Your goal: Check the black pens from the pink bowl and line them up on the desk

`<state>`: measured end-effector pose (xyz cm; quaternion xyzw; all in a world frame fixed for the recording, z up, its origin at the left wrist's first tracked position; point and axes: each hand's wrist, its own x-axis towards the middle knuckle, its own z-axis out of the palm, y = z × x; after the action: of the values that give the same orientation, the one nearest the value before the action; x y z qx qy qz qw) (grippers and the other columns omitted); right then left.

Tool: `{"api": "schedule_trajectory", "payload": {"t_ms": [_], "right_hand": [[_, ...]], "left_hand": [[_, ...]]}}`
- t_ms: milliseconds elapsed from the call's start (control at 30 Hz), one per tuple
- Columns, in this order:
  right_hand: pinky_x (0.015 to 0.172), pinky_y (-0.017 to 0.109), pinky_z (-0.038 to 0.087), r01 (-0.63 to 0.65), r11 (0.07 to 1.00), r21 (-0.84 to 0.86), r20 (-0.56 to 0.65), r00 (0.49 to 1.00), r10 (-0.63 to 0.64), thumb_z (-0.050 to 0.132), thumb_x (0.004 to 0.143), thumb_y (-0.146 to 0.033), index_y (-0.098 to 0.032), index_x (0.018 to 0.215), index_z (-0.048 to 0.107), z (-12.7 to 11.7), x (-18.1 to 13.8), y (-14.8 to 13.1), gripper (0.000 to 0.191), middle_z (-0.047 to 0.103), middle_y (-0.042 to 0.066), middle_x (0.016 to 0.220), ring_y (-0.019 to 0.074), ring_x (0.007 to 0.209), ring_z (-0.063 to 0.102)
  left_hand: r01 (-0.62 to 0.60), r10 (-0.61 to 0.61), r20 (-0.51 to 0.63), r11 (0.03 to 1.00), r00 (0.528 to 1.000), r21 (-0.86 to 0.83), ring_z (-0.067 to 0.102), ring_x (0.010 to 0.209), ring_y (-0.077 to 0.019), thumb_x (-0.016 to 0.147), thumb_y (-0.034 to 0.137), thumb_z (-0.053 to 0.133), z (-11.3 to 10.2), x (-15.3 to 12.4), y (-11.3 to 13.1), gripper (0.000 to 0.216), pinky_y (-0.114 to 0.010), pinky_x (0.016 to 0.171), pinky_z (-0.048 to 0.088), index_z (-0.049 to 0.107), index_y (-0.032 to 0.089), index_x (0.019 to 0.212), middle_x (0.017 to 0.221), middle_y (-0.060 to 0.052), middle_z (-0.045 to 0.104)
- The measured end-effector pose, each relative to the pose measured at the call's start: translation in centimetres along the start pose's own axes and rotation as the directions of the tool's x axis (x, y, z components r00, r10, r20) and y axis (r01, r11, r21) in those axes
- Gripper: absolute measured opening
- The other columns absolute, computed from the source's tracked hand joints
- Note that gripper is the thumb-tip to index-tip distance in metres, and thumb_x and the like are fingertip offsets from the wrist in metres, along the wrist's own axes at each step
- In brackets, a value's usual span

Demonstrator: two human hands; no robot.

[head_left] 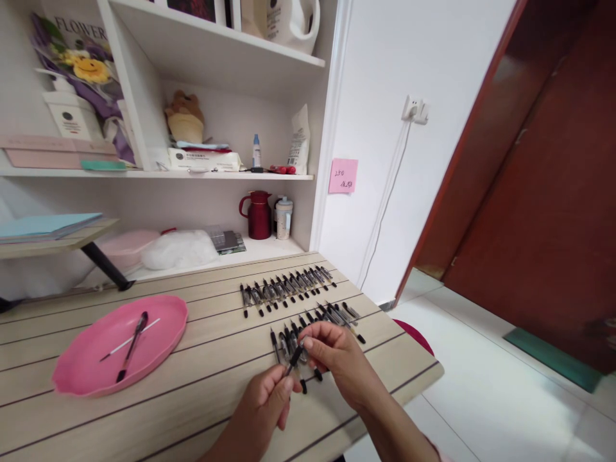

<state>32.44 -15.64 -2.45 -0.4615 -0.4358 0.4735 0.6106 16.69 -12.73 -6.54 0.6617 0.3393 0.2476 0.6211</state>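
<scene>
Between my two hands is a black-gripped pen [295, 357], held at a slant over the table's front part. My left hand [267, 399] is closed round its lower barrel. The fingers of my right hand [332, 350] pinch its upper end, where a small piece, perhaps the tip or a cap, is too small to make out. Just beyond my hands lies a row of black and clear pens [332, 314], partly hidden by my fingers. Farther back is a second row of similar pens [286, 287], side by side.
On the left of the wood-patterned table [212, 359], a pink tray [72, 372] holds a pen [133, 343] and a thin white refill-like stick [135, 337]. Behind stand white shelves [226, 176] with a red jug [260, 215] and a cup [283, 218]. The table's edge [423, 375] is to the right.
</scene>
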Motion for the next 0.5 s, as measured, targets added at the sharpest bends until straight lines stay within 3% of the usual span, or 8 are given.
{"api": "schedule_trajectory", "payload": {"t_ms": [500], "right_hand": [[0.041,0.019,0.027,-0.002,0.999,-0.046,-0.068,0.998,-0.001,0.069,0.063,-0.043,-0.015,0.072,0.062,0.5,-0.1,0.7,0.030,0.052,-0.003,0.055,0.0056,0.044,0.040]], "left_hand": [[-0.093,0.105,-0.078,0.986,0.991,0.136,0.034,0.046,-0.0104,0.082,0.045,0.040,0.4,-0.6,1.4,0.032,-0.022,0.050,0.027,0.053,0.017,0.073,0.044,0.007,0.038]]}}
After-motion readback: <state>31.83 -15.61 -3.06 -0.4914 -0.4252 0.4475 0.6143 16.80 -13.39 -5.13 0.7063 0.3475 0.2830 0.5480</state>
